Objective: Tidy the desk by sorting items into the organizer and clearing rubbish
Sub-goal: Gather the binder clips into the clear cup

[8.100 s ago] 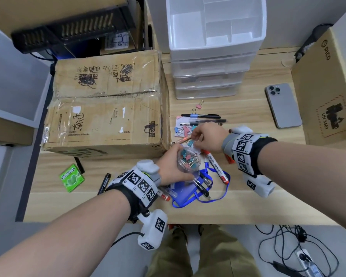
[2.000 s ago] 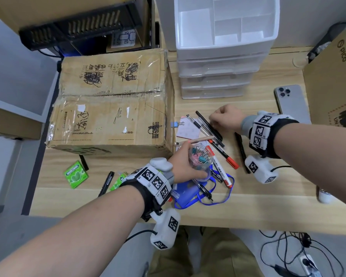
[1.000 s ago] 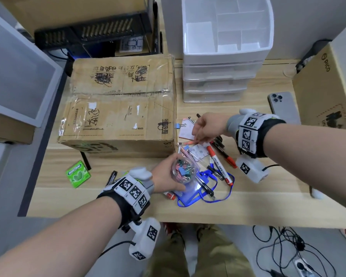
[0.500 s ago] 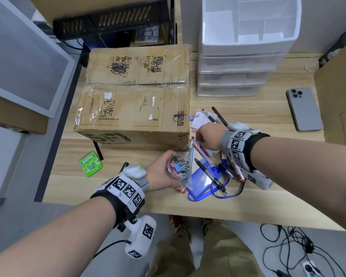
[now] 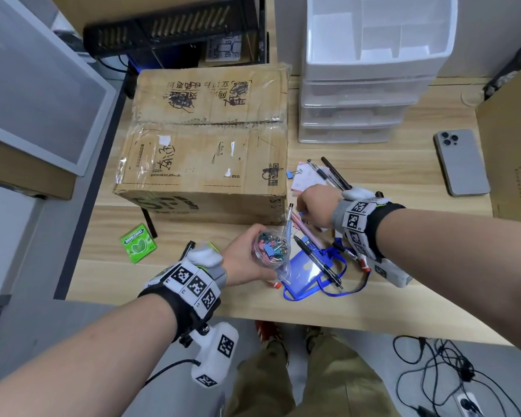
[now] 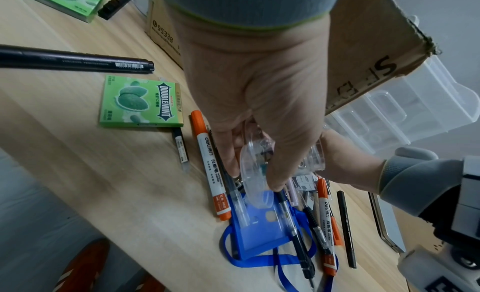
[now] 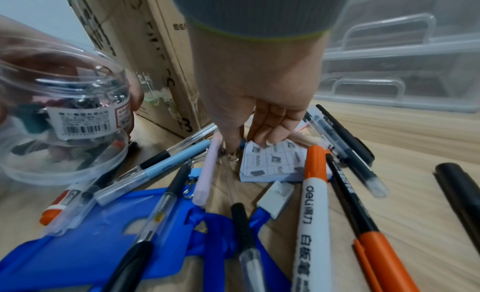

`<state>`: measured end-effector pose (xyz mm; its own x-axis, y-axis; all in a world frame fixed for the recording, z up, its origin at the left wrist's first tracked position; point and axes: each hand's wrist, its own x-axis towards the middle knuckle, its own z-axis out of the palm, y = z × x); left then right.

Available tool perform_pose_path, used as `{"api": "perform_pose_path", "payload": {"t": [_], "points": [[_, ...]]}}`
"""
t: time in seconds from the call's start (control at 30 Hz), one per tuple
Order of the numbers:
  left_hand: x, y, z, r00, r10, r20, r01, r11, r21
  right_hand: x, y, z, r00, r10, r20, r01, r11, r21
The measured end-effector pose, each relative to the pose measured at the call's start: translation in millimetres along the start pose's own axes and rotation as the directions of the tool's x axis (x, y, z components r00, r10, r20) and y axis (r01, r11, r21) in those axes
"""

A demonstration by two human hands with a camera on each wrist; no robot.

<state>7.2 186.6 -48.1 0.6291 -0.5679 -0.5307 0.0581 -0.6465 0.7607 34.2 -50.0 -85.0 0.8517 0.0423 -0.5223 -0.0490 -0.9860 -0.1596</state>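
Observation:
My left hand (image 5: 250,257) grips a clear plastic jar (image 5: 271,251) of coloured binder clips, open mouth up, just above the desk's front. The jar (image 7: 64,111) shows at the left of the right wrist view. My right hand (image 5: 312,206) reaches down beside it, and its thumb and fingertips (image 7: 267,140) pinch a small blue binder clip (image 7: 242,144) at the edge of a sticky-note pad (image 7: 272,162). Several pens and orange markers (image 7: 314,204) lie around a blue badge holder (image 5: 304,272). The white drawer organizer (image 5: 364,85) stands at the back.
A large cardboard box (image 5: 205,164) fills the desk's left half, close to both hands. Green gum packs (image 5: 138,242) and a black pen (image 6: 78,62) lie at the front left. A phone (image 5: 460,162) and another carton (image 5: 515,145) sit to the right.
My right hand has drawn back from the far pens and dropped onto the desk by the note pad, close to the jar. The left hand still holds the jar.

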Motion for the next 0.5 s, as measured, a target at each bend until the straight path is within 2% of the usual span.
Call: {"api": "perform_pose_path", "payload": {"t": [0.13,0.23,0.3,0.4,0.5], "points": [[0.9,-1.4,-0.4,1.000,-0.002,-0.012,0.002,1.000,-0.004,1.8,-3.5,-1.1,0.999,0.043,-0.024,-0.044,0.998,-0.043],[1.7,-0.9,0.4,1.000,-0.010,-0.005,0.010,1.000,-0.008,3.3,-0.8,0.9,0.998,0.047,-0.053,-0.047,0.999,0.005],[2.5,0.3,1.0,1.000,-0.014,0.006,0.014,1.000,-0.011,3.0,1.7,2.8,0.998,0.052,-0.028,-0.051,0.997,0.051],[3.4,2.1,0.3,1.000,-0.016,0.009,0.016,1.000,-0.016,2.3,3.0,3.4,0.998,0.055,-0.009,-0.054,0.996,0.069],[4.2,3.2,-0.2,1.000,-0.015,0.017,0.015,1.000,-0.001,2.4,4.0,5.3,0.997,0.061,-0.044,-0.058,0.996,0.071]]}}
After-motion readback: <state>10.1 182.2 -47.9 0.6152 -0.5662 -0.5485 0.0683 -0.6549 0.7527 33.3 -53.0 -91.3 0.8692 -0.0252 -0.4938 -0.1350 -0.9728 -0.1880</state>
